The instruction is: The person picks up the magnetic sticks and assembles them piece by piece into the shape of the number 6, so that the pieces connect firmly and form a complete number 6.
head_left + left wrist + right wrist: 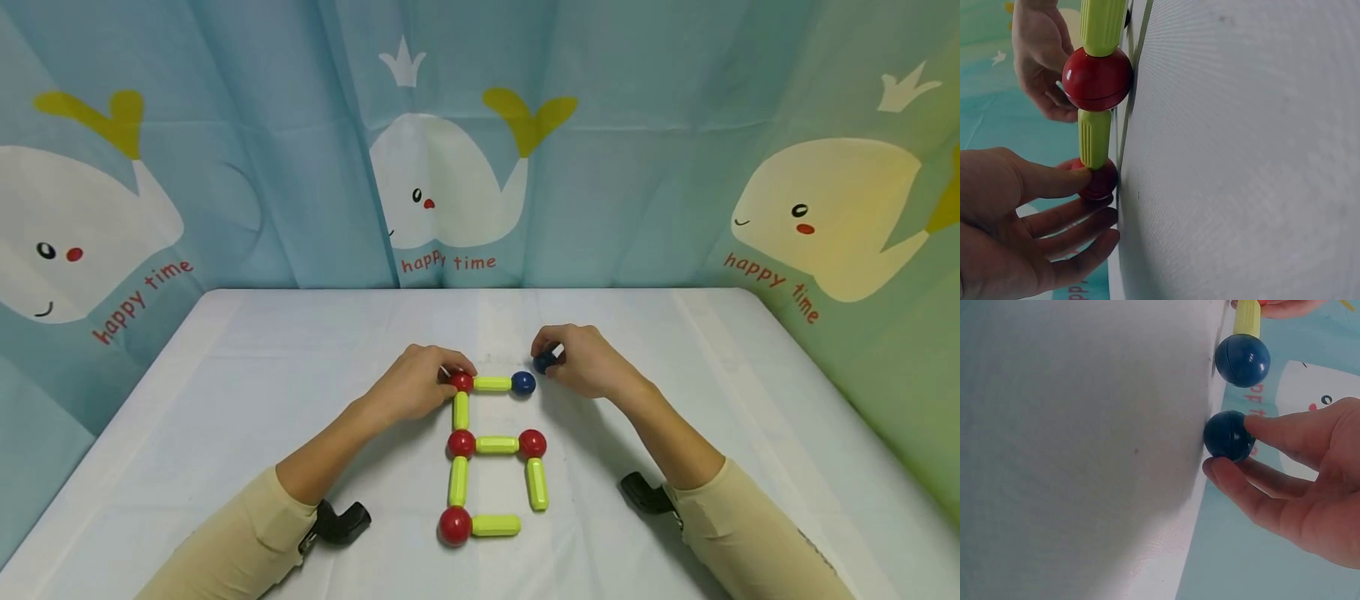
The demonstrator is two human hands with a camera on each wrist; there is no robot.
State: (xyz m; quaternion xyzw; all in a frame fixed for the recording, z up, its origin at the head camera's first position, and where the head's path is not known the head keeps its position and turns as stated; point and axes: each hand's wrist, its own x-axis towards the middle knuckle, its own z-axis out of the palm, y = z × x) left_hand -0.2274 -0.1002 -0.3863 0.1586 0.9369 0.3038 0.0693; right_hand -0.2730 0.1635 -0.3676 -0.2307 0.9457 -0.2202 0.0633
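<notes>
My left hand (411, 382) pinches the red ball (462, 382) at the upper left corner of a figure of yellow-green rods and balls lying on the table. In the left wrist view, thumb and fingers hold that red ball (1099, 181) from both sides. A yellow-green rod (492, 384) runs right from it to a blue ball (523, 383). Just beyond, up and to the right, my right hand (588, 360) pinches a second blue ball (1230, 435) between thumb and fingers. The right wrist view shows a small gap between the two blue balls.
Lower in the figure are red balls at the middle left (461, 443), middle right (532, 443) and bottom left (455, 526), with rods (537, 485) between and beside them. Black wrist mounts (343, 523) hang under both sleeves. A whale-print curtain (637, 208) hangs behind the white table (262, 375).
</notes>
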